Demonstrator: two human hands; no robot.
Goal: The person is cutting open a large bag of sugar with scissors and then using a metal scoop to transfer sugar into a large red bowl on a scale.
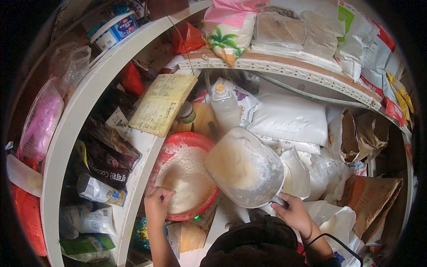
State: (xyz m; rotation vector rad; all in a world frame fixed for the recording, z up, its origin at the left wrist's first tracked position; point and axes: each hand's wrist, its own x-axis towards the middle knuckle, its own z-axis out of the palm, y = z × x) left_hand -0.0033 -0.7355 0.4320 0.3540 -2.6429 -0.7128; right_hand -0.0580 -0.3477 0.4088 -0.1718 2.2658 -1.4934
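Observation:
A red basin [212, 199] stands left of centre with white powder, like flour, inside. My left hand [159, 201] is at its near left edge, fingers closed over the rim. In my right hand [295, 214] is the dark handle of a large metal scoop [243, 167]. The scoop is coated with pale powder, and its broad front end reaches to the right rim of the basin. Its far underside is hidden. Behind the basin are a small jar [187, 113] and a clear plastic bottle [226, 107] with a yellow cap.
A worn notebook [163, 104] hangs on a string above the basin. Large white sacks [289, 118] lie behind the scoop, with opened paper bags [371, 202] at right. Shelf edges [284, 69] curve across the top and left [84, 107], holding several packets and bags.

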